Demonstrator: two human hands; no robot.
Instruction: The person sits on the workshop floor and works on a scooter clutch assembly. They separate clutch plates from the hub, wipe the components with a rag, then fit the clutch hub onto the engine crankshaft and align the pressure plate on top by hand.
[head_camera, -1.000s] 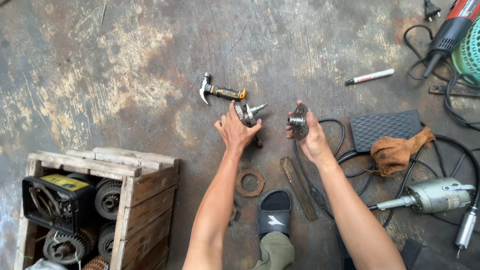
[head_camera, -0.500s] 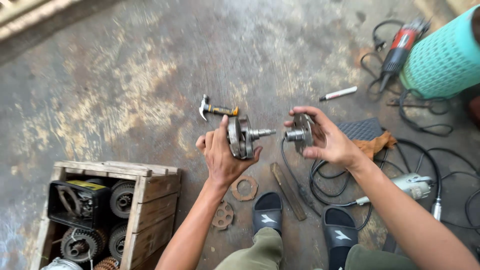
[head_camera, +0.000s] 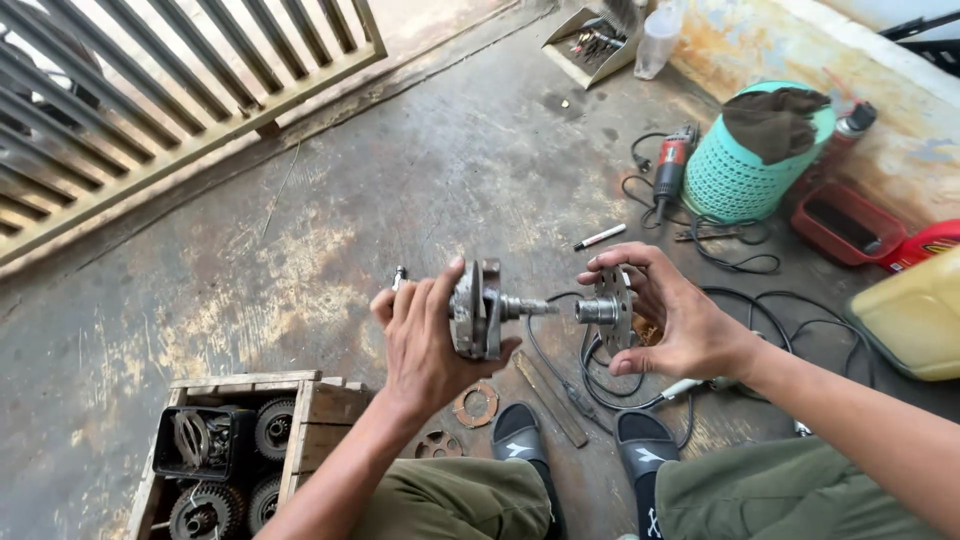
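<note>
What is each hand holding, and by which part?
Left hand grips the grey metal disc with shaft by its disc rim. Right hand holds the round metal flanged hub by its flange edge.

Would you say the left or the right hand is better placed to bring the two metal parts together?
Probably the right hand: it holds the small hub by its rim, bore facing the shaft. The left hand grips the bulkier part, better kept steady.

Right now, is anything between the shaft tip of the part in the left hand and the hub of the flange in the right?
Nothing visible. The shaft assembly in the left hand points at the flanged hub held by the right hand; only open air separates tip and hub.
</note>
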